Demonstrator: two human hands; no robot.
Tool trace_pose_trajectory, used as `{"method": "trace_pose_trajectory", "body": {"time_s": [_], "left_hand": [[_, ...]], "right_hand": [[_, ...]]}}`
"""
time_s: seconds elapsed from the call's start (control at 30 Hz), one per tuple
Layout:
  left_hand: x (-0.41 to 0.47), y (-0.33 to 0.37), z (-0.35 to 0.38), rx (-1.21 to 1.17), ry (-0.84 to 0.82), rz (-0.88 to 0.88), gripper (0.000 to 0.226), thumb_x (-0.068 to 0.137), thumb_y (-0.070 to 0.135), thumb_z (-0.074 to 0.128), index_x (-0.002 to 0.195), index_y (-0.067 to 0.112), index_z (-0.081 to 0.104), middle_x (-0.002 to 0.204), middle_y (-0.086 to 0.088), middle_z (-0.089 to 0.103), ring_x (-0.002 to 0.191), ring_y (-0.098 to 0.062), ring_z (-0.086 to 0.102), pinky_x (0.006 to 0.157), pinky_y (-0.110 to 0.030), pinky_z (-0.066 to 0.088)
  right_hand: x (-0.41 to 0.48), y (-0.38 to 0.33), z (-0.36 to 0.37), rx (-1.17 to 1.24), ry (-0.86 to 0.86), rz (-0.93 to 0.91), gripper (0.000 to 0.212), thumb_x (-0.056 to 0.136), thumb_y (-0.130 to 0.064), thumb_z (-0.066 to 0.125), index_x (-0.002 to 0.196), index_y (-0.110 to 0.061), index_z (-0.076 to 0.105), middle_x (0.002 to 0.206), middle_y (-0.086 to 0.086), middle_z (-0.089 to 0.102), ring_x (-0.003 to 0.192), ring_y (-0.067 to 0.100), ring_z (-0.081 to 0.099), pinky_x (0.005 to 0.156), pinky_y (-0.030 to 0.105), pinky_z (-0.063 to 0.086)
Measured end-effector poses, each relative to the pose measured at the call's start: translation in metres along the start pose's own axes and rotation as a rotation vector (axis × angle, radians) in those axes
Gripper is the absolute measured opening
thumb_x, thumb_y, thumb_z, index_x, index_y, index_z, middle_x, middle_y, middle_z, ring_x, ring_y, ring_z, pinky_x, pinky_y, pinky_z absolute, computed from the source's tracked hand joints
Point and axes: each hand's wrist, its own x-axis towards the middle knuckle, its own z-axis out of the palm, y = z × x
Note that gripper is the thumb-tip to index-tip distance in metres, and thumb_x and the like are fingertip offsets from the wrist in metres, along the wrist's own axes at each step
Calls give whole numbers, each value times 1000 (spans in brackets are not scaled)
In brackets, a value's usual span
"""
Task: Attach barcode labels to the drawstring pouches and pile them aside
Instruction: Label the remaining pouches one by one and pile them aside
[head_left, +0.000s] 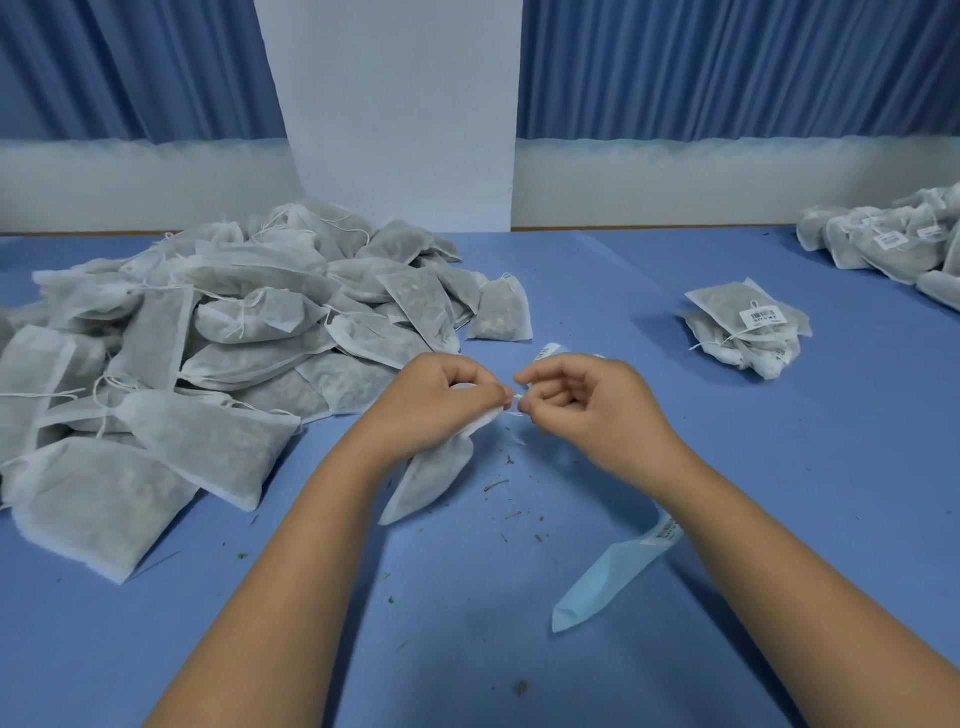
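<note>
Heap of pouches at left on blue table, left hand with fingers curled gripping one pouch near centre, right hand pinching a small white bit at its top, label strip near right, labelled stack farther right.

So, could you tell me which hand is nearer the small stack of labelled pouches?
Right. The right hand is left of the small stack, toward the person; the left hand is farther left, holding a pouch.
</note>
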Motion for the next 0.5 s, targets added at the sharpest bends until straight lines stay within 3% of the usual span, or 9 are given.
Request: {"method": "trace_pose_trajectory", "body": {"time_s": [0.07,0.13,0.3,0.4,0.5], "left_hand": [[-2,1,0,20,-21,-10,14,85,24,70,76,16,76,87,0,71,74,0,56,69,-16,41],[-3,2,0,32,-33,-6,14,84,26,70,75,17,76,85,5,70,72,3,55,69,-16,40],[-4,1,-2,55,-11,35,11,84,26,72,76,19,75,90,4,75,79,-18,63,75,-24,43],[-4,2,-2,8,-20,118,4,87,16,72,84,17,74,80,10,74,76,1,62,72,-11,43],[-3,1,-4,15,-18,173,12,89,11,69,81,18,74,77,15,72,77,5,61,71,-6,41]], "right_hand": [[-2,-2,3,-176,-25,-57,17,88,-4,67,91,-20,74,73,-15,66,66,-2,58,67,10,44],[-2,-2,3,-265,-40,-82,13,90,-8,65,90,-16,75,72,-16,61,67,-3,55,65,8,39],[1,-3,1,-105,-148,77,17,95,-11,59,82,-18,68,64,-16,58,61,2,53,61,14,44],[3,-2,0,41,-165,145,19,95,-12,59,80,-18,70,66,-14,62,65,2,57,61,17,49],[4,-1,-2,89,-145,133,15,92,-16,65,82,-19,75,79,-2,70,74,5,62,64,17,49]]}}
